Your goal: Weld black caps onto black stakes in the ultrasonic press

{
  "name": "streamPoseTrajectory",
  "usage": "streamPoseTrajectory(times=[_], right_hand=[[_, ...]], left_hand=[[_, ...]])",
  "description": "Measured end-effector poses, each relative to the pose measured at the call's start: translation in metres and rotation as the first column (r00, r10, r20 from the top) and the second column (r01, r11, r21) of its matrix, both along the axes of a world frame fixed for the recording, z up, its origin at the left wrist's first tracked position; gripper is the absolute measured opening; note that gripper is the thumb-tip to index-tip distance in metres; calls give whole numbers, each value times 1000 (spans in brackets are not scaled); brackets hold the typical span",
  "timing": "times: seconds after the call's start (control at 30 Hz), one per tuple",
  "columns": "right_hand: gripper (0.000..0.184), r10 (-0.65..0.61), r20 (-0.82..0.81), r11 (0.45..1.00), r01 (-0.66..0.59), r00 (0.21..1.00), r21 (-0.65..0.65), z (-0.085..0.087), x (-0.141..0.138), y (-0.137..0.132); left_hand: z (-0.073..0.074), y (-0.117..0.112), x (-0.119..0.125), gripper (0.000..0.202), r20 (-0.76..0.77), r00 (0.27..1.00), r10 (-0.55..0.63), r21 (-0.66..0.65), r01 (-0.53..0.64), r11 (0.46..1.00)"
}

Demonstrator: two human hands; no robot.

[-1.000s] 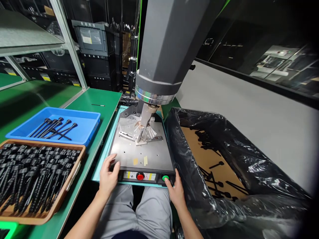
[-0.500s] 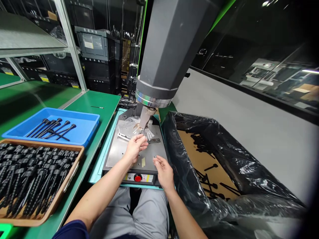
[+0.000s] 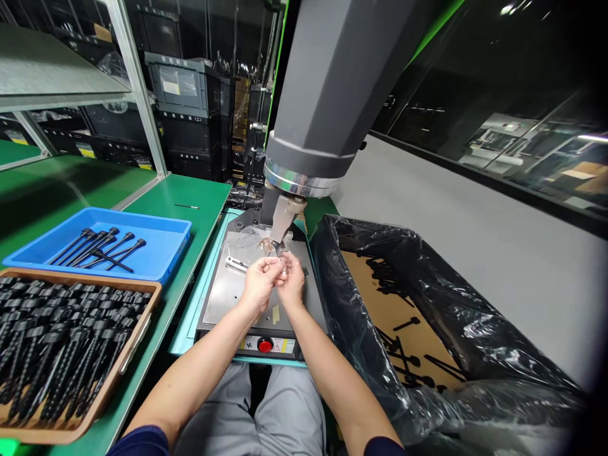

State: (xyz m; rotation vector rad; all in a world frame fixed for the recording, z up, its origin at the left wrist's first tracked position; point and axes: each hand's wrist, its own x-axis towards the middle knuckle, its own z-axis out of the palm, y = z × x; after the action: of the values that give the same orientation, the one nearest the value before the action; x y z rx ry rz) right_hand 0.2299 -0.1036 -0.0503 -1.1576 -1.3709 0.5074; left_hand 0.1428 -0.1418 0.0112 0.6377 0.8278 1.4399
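My left hand [image 3: 259, 284] and my right hand [image 3: 291, 280] meet over the steel plate [image 3: 223, 292] of a bench press. Both are closed in a pinch on a small clear plastic bag [image 3: 280, 261] lying under the press horn [image 3: 282, 218]. What is inside the bag is hidden by my fingers. A flat metal bracket [image 3: 235, 262] lies on the plate just left of my hands. The red button [image 3: 265, 345] sits on the front panel below my wrists.
The large grey press head [image 3: 327, 95] hangs overhead. A blue tray [image 3: 161, 250] with several black bolts and a brown tray [image 3: 128, 348] full of black bolts stand on the green bench at left. A carton lined with black plastic [image 3: 380, 278] is at right.
Both hands left the front buttons and went forward onto the plate. The left reached the bag first, then the right joined it. The press horn rose off the bag.
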Motion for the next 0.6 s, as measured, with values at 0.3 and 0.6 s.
streamPoseTrajectory(times=[0.3,0.6], right_hand=[[36,24,139,1000,-25,990,6,25,2,38],[27,52,13,996,-53,999,71,39,3,30]], left_hand=[[7,3,-4,46,-59,998,16,47,-13,999],[9,0,-8,40,-96,995,12,64,-6,998]])
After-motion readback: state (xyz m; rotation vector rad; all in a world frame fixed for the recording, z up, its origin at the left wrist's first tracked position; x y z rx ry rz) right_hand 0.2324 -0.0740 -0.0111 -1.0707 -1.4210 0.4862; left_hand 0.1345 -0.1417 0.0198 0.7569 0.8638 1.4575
